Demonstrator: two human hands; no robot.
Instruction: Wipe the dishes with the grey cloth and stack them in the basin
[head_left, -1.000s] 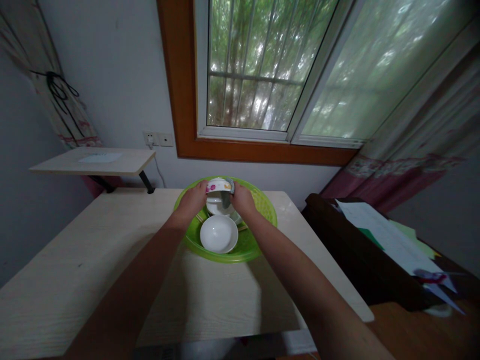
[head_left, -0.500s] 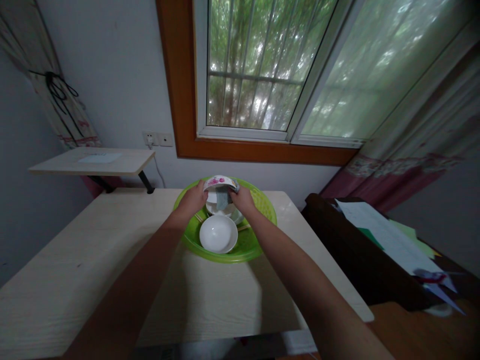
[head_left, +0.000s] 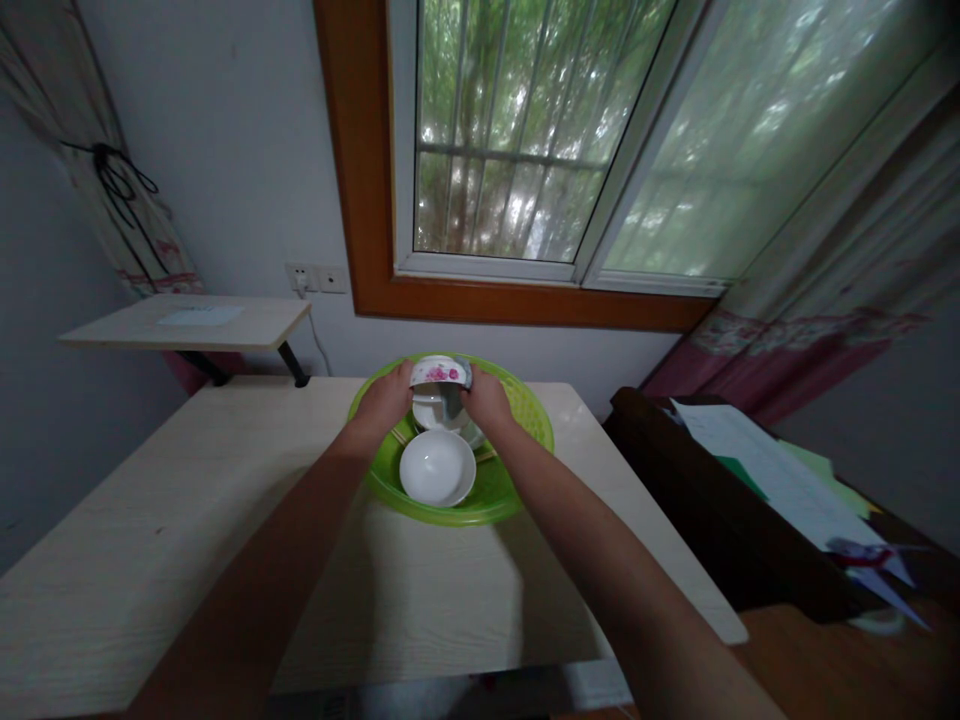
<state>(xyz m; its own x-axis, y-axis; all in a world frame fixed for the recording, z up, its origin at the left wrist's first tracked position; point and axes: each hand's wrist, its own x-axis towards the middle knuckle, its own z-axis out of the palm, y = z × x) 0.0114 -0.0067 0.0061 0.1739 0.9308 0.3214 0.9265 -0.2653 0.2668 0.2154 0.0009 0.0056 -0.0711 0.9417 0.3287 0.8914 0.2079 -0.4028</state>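
Floral bowl (head_left: 439, 371) has turned, its pink print lower. Near: white bowl (head_left: 437, 468) in green basin (head_left: 457, 517). Beyond: left hand (head_left: 386, 400) and right hand (head_left: 486, 397) clamp floral bowl above basin, grey cloth (head_left: 452, 401) at right. Probably stiff, slippery, breakable; hold opposite sides.

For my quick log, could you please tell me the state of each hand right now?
Left hand: closed, holding the floral bowl.
Right hand: closed, holding a grey cloth against the same bowl.
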